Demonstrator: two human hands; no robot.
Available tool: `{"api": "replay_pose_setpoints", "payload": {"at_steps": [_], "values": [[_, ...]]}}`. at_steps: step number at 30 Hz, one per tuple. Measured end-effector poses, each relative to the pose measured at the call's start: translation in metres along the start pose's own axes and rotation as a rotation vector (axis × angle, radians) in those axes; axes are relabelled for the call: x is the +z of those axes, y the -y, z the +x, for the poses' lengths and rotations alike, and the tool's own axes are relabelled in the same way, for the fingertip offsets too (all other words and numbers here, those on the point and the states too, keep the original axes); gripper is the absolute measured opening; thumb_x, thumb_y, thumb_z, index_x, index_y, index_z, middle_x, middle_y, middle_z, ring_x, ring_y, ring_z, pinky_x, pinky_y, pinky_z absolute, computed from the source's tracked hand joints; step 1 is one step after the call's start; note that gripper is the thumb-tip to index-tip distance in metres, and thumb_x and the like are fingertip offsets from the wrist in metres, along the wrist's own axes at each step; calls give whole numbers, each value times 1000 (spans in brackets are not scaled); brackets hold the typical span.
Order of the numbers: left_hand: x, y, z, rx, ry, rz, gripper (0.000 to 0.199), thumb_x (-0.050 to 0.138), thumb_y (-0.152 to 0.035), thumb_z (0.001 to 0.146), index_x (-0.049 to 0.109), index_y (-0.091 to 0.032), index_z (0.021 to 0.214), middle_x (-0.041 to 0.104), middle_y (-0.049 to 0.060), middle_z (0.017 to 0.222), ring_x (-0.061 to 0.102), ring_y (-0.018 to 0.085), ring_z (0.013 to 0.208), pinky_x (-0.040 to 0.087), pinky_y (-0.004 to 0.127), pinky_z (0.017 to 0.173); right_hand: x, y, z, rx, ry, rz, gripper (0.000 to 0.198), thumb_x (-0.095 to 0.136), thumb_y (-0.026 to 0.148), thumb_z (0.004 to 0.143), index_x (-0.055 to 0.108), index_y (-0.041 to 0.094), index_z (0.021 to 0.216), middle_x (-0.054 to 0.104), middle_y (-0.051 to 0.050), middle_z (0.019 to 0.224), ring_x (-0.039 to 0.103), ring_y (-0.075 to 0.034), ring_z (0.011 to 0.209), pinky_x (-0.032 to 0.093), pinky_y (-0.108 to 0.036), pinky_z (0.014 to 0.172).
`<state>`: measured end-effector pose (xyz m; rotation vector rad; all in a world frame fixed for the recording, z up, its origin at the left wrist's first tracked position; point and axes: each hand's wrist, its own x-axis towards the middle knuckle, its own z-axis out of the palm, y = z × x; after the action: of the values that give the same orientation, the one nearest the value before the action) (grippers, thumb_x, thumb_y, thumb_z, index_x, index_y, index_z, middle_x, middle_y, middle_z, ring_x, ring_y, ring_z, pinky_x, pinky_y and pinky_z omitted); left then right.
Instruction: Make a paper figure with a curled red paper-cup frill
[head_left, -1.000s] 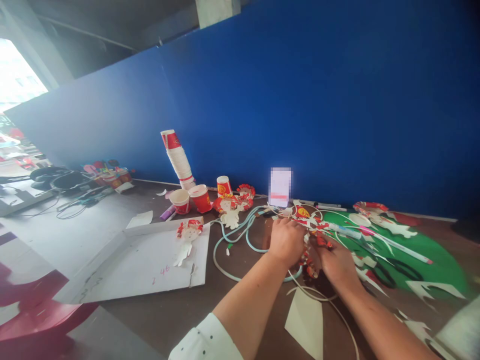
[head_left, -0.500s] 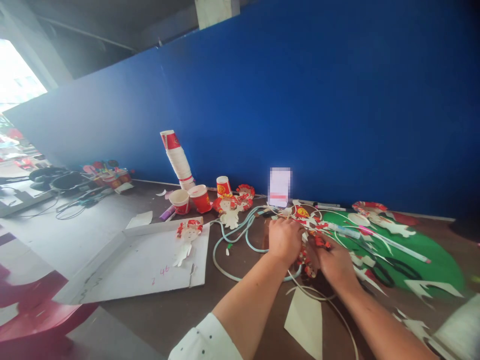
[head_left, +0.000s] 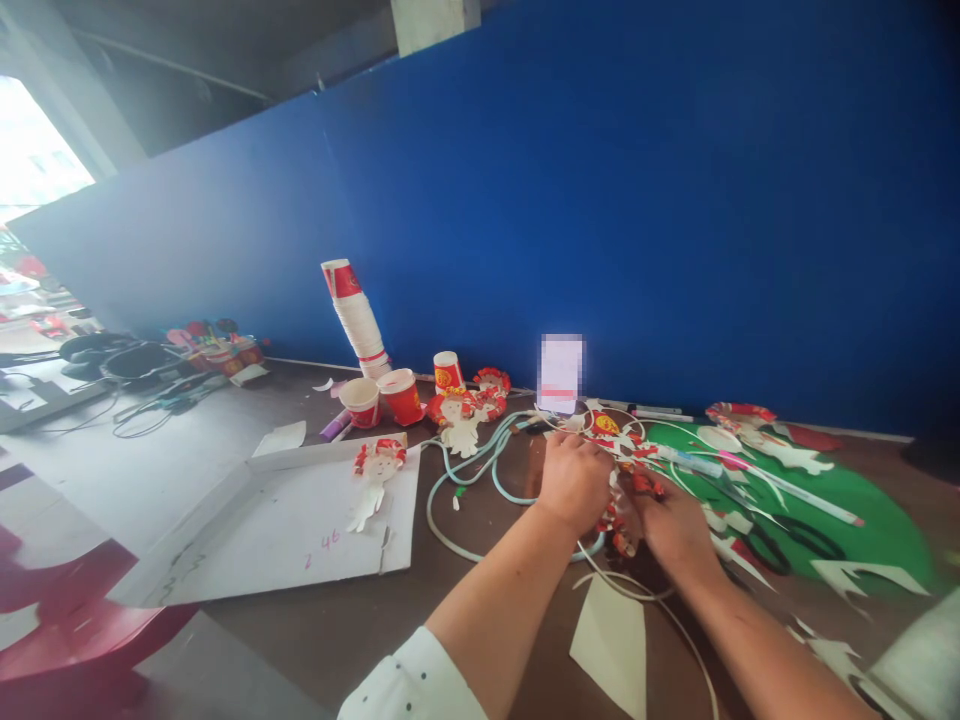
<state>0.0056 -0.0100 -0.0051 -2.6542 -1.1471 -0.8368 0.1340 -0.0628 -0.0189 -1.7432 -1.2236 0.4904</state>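
Observation:
My left hand (head_left: 574,485) is closed on a red-and-white paper craft figure (head_left: 622,530), which looks cut from a paper cup. From the other side, my right hand (head_left: 675,530) grips the same figure with bent fingers. Both hands hide much of it, and its lower end shows between them. White and pale blue cables (head_left: 442,540) loop on the table around my hands. Just beyond my fingers lie more red-and-white cut pieces (head_left: 606,425). To the left, a finished-looking paper figure (head_left: 380,460) with curled red hair rests on a white board (head_left: 300,540).
A tall leaning stack of paper cups (head_left: 356,320), loose cups (head_left: 401,398) and more figures (head_left: 459,430) stand near the blue partition (head_left: 637,200). On the right, black-handled scissors (head_left: 806,537), a marker (head_left: 810,497) and paper scraps lie on a green sheet (head_left: 877,510).
My hands stay in nearly the same place, both on the paper figure. Its lower end has shifted slightly, and my left hand has moved a little to the right.

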Motion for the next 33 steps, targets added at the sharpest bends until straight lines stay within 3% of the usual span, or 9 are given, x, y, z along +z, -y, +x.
{"api": "replay_pose_setpoints", "payload": {"at_steps": [11, 25, 33], "values": [[0, -1, 0, -57, 19, -102, 20, 49, -24, 85, 70, -22, 84, 69, 4, 82, 57, 22, 84, 40, 39, 81, -1, 1, 1, 52, -20, 0, 41, 51, 41, 66, 72, 18, 92, 72, -10, 91, 64, -27, 90, 46, -34, 78], [-5, -2, 2, -356, 12, -317, 20, 54, -34, 85, 72, -27, 91, 72, 2, 91, 62, 19, 91, 44, 33, 86, 4, -1, 0, 10, -43, 55, 38, 53, 42, 68, 71, 19, 92, 72, -8, 93, 64, -26, 91, 47, -36, 80], [-4, 2, 3, -351, 50, -349, 19, 56, -35, 84, 72, -29, 93, 72, 0, 92, 61, 18, 92, 45, 33, 88, 4, -4, 0, 30, -51, 46, 39, 55, 44, 67, 71, 19, 93, 72, -8, 90, 64, -27, 88, 47, -36, 78]]}}
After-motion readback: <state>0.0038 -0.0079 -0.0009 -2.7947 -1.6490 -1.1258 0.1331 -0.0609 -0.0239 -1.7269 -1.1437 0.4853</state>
